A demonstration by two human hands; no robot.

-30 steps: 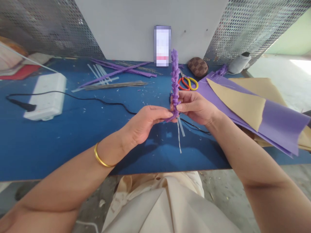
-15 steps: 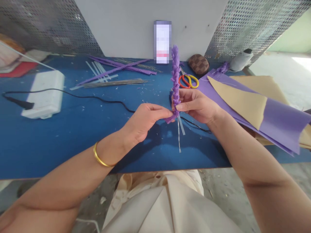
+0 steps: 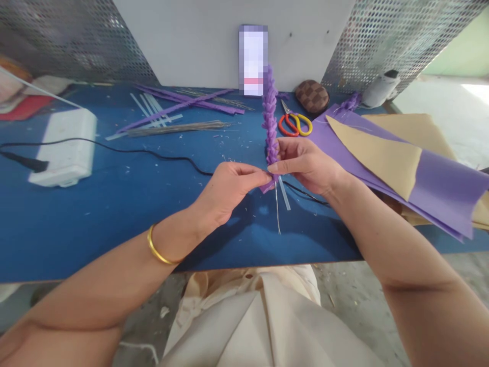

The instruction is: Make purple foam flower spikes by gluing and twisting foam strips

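Observation:
A ruffled purple paper flower spike [image 3: 270,109] stands nearly upright between my hands above the blue table. My right hand [image 3: 305,162] is closed around its lower part, with the thumb across the front. Below that, my left hand [image 3: 237,186] pinches the loose end of the purple paper strip [image 3: 267,187] at the base. Thin wire stems [image 3: 277,214] hang down from the bottom of the spike. A translucent strip [image 3: 284,196] shows just to their right; whether it touches the spike I cannot tell.
Scissors [image 3: 295,124] with red and yellow handles lie behind my right hand, near a checkered pouch [image 3: 312,97]. Purple sheets [image 3: 439,178] and tan paper are at right. Wires [image 3: 179,129] and purple strips [image 3: 171,109] lie back left. A black cable [image 3: 153,151] runs from a white power strip [image 3: 66,148].
The spike's top has tilted slightly to the left, and its wire stems have shifted left a little. Both hands keep their hold at the base. The whole view has shifted slightly.

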